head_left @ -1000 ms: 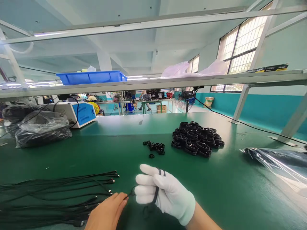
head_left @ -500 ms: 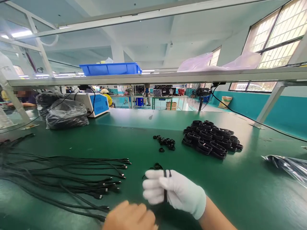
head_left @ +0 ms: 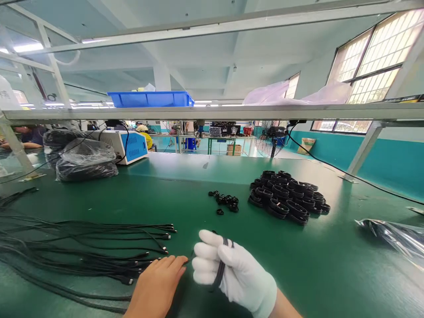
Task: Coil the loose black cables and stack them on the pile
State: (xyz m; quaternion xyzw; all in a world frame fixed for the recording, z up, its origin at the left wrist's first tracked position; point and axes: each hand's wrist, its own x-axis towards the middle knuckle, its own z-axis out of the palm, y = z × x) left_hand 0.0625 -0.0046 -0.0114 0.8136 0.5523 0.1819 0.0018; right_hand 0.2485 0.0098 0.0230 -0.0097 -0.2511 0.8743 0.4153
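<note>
My right hand [head_left: 236, 276], in a white glove, is closed round a black cable [head_left: 221, 269] that is looped over its fingers, the thumb pressing on the strands. To its left is my bare left hand [head_left: 159, 282], back up, fingers bent and held together. A thin dark bit shows at its fingertips, too small to make out. Beside and partly behind the left hand lie loose black cables [head_left: 99, 227], their plug ends pointing right. Several small black rings or ties [head_left: 227, 201] lie beyond my right hand. A pile of coiled black cables [head_left: 288, 196] stands farther right.
A clear plastic bag [head_left: 394, 236] lies at the right edge. At the back left are bagged black goods [head_left: 88, 159] and a blue and white machine [head_left: 132, 145]. Overhead, a shelf [head_left: 218, 113] carries a blue tray [head_left: 150, 99]. The green tabletop [head_left: 185, 194] spans the view.
My left hand has moved up and left, from below the gloved hand to beside the plug ends. The looped cable in my right hand now slants more. The view has shifted slightly.
</note>
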